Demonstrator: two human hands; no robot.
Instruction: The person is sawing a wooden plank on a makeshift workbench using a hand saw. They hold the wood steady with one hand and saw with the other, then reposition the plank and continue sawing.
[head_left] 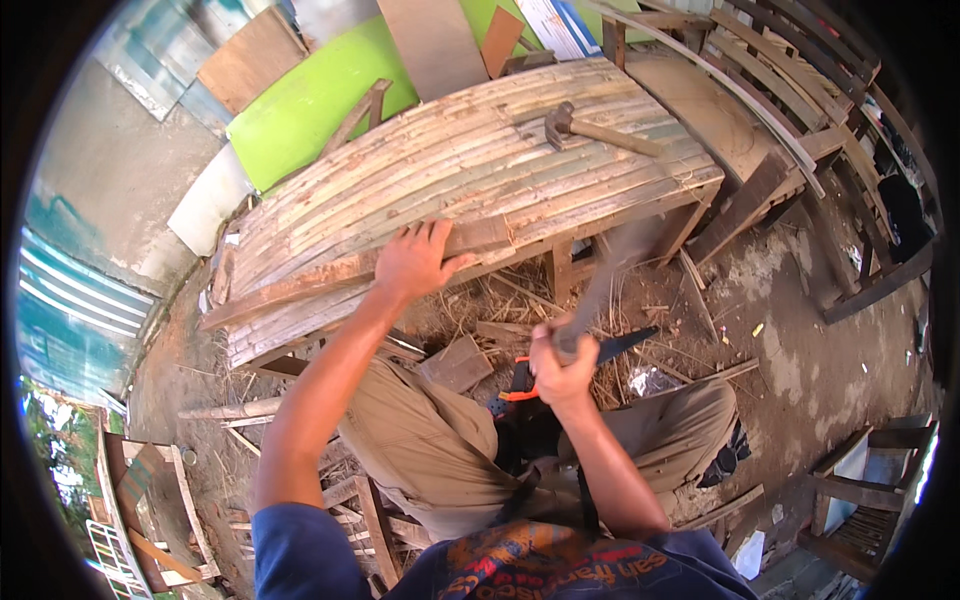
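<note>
My left hand [413, 260] presses flat on a long wooden strip [330, 280] that lies along the near edge of a bamboo-slat bench top [470, 160]. My right hand [560, 365] is closed around the handle of a long blade [610, 270], which is blurred and points up toward the bench edge. A hammer [590, 128] lies on the far part of the slats, away from both hands. A saw with an orange and black handle [560, 365] rests on the ground between my knees.
Wood offcuts and bamboo shavings [470, 350] litter the dirt floor under the bench. Green and brown boards [320, 90] lean behind it. Wooden frames [800, 90] are stacked at the right; a small wooden stool [150, 510] stands at lower left.
</note>
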